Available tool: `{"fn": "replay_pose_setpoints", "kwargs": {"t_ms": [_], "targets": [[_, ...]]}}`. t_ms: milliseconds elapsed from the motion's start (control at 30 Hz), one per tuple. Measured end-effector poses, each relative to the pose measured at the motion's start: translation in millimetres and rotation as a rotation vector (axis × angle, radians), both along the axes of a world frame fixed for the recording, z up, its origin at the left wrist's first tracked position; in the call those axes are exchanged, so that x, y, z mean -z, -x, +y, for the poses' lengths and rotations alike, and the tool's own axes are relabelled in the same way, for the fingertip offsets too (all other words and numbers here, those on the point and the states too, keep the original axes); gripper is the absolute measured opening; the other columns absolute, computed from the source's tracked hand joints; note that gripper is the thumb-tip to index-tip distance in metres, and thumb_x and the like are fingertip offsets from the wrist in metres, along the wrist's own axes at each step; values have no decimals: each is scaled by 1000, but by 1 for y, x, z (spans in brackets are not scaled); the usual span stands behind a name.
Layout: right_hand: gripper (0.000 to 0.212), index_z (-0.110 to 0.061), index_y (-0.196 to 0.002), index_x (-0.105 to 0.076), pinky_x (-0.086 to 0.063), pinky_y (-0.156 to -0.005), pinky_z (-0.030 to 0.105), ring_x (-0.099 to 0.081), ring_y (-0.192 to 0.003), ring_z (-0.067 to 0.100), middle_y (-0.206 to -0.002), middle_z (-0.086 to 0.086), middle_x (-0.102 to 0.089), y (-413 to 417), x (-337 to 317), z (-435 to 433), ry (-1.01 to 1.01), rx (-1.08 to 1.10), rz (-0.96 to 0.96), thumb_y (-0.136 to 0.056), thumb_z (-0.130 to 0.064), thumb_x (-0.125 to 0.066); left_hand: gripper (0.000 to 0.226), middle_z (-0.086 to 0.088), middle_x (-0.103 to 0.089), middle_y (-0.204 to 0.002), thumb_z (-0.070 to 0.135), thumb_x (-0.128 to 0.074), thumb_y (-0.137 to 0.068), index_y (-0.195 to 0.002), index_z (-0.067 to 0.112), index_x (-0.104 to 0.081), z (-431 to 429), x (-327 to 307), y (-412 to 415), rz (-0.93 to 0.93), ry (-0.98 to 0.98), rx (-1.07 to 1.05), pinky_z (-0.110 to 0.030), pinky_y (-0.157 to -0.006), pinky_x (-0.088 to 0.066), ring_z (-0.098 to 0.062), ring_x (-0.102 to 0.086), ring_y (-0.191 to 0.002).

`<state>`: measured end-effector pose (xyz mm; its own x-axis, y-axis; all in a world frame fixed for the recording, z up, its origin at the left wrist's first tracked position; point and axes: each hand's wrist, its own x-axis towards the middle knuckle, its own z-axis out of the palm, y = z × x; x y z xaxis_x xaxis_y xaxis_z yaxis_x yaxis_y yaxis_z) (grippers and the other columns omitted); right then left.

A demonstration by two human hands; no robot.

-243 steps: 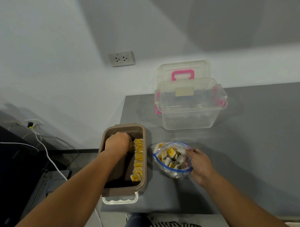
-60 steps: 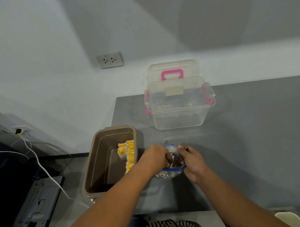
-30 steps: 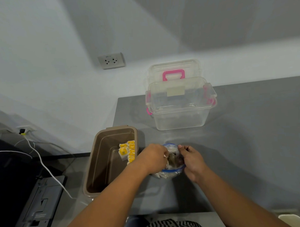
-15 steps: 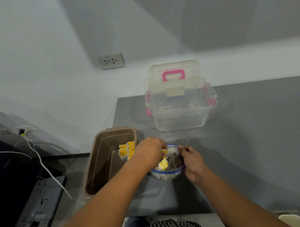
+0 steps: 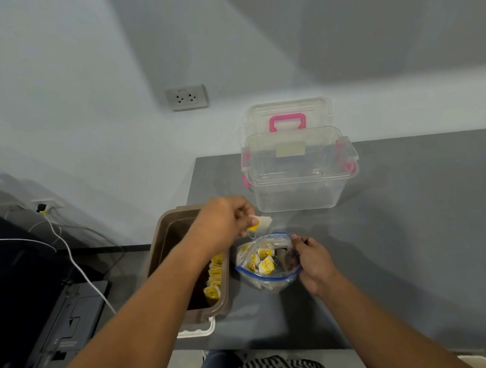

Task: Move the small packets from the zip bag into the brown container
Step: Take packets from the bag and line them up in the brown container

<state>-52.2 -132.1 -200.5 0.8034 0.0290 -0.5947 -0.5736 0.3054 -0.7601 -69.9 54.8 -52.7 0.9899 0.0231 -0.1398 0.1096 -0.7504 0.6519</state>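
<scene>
Packet (image 5: 261, 223) pinched in my left grip (image 5: 224, 220), above zip bag (image 5: 266, 265); my right grip (image 5: 316, 261) holds bag's rim on desk (image 5: 403, 233); next, I judge: carry left, lower into brown container (image 5: 225, 297).

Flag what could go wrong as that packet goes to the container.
The left hand pinches the packet near the bag, not yet over the container; it could fall on the table. Its string dangles toward the bag and might snag other packets. The container sits at the table edge; a bump could shift it.
</scene>
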Motion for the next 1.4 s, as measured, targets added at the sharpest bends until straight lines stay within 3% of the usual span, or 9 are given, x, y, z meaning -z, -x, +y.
{"fn": "replay_pose_setpoints", "kwargs": {"t_ms": [100, 200, 433, 567, 667, 833, 1033, 1233, 1400], "targets": [[18, -4, -96, -62, -59, -88, 50, -69, -88, 31, -94, 18, -72, 0, -2, 0, 9, -12, 6, -102, -20, -57, 10, 8, -70, -77, 18, -78, -85, -89, 25, -72, 21, -18, 3, -75, -16, -76, -17, -64, -53, -2, -68, -65], [18, -5, -93, -60, -58, -71, 41, -65, -69, 23, -81, 14, -67, 0, -4, 1, 16, -12, 6, -103, -19, -57, 13, 10, -70, -78, 15, -81, -81, -87, 25, -74, 47, -29, 8, -123, -88, -138, -9, -61, -49, 0, -66, -70], [20, -6, -89, -59, -47, -55, 31, -49, -55, 16, -71, 10, -56, 0, -3, 1, 68, -29, 2, -103, -20, -57, 9, 7, -70, -76, 16, -77, -84, -84, 24, -74, 84, -13, 8, 54, -326, -171, -17, -60, -50, -8, -65, -71], [21, -6, -86, -58, -48, -59, 34, -49, -58, 19, -69, 9, -56, 1, -2, 2, 69, -23, 4, -103, -19, -58, 17, 4, -71, -83, 11, -72, -86, -78, 27, -70, 92, 16, 9, 182, -437, -67, -21, -65, -51, -13, -66, -76], [20, -5, -87, -59, -52, -64, 38, -54, -62, 21, -71, 10, -58, 1, -3, 3, 59, -20, 10, -102, -19, -58, 12, -3, -72, -98, 9, -70, -88, -94, 19, -75, 92, 34, 5, 318, -464, -45, -25, -79, -55, -16, -68, -91], [20, -4, -92, -61, -55, -90, 53, -58, -81, 31, -87, 18, -62, 2, -3, 2, 65, -36, 16, -102, -21, -58, 14, -5, -73, -106, 12, -69, -89, -99, 17, -75, 90, 58, -3, 430, -507, -33, -35, -96, -53, -21, -67, -101], [20, -3, -96, -61, -59, -84, 50, -67, -84, 32, -92, 20, -67, 6, -1, 2, 58, -38, 13, -102, -21, -57, 15, -2, -72, -98, 12, -65, -87, -92, 22, -76, 88, 73, -7, 425, -554, -36, -37, -95, -55, -20, -66, -95], [21, -2, -100, -62, -55, -94, 61, -66, -109, 46, -116, 31, -66, 8, -3, 1, 77, -35, 25, -102, -22, -58, 11, -4, -70, -101, 16, -63, -90, -88, 22, -71, 87, 83, -11, 415, -579, -51, -40, -97, -54, -23, -65, -95], [20, -3, -97, -62, -61, -78, 49, -69, -82, 33, -96, 24, -68, 9, -1, 0, 77, -36, 26, -102, -21, -57, 22, -7, -70, -104, 19, -72, -86, -107, 13, -68, 91, 89, -7, 358, -593, -119, -38, -94, -55, -24, -66, -98]]}}
